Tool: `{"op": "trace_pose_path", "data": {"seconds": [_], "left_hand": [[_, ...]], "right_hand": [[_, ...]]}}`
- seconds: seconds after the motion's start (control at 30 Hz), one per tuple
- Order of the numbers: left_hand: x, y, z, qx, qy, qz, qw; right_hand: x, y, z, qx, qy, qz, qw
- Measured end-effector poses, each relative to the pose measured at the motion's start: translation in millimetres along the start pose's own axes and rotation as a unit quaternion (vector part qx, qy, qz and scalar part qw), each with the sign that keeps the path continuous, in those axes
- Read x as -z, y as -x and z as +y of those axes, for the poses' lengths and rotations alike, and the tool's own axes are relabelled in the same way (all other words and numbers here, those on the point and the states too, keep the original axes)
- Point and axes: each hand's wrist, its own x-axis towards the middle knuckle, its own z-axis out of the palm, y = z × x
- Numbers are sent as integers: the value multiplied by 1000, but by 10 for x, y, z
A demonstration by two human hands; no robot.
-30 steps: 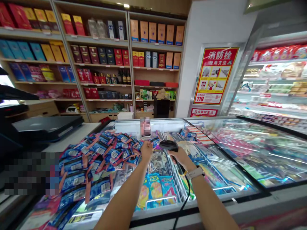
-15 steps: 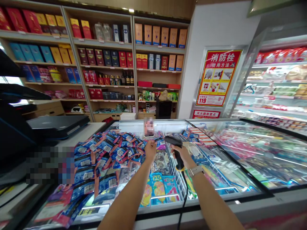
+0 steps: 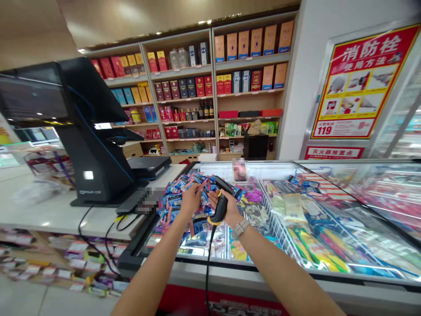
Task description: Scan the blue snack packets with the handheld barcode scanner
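My right hand (image 3: 232,210) is wrapped round the grip of a black and yellow barcode scanner (image 3: 221,207), its head slanting up and left over the freezer. A black cable runs down from it. My left hand (image 3: 190,201) is at the right part of a heap of small blue and pink packets (image 3: 174,200), with its fingers closed on the pink edge of one packet (image 3: 200,188). The scanner's head is just right of that hand. Several packets carry white barcode labels. They lie piled on the left end of the chest freezer (image 3: 263,266).
A dark checkout terminal (image 3: 95,145) and a flat scale (image 3: 149,166) stand on the counter (image 3: 49,215) to the left, with loose cables. Wire baskets of frozen packs (image 3: 305,245) fill the freezer to the right. Shelves of boxed bottles (image 3: 213,83) line the back wall.
The view has swung left, bringing the terminal and counter in. My left hand has reached into the packet heap and closed on one. The scanner has come left, close to that hand.
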Motion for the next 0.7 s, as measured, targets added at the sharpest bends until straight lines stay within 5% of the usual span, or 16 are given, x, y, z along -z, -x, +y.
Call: {"op": "trace_pose_path", "data": {"seconds": [0.17, 0.4, 0.57, 0.7], "left_hand": [[211, 146, -371, -23, -47, -11, 999], [191, 235, -396, -77, -43, 4, 996], [76, 49, -10, -116, -32, 90, 989], [-392, -223, 498, -188, 19, 74, 979]], "right_hand": [[-82, -66, 484, -13, -9, 62, 998], [-107, -77, 574, 12, 14, 87, 996], [-87, -26, 258, 78, 1, 44, 996], [176, -20, -432, 164, -5, 44, 986]]}}
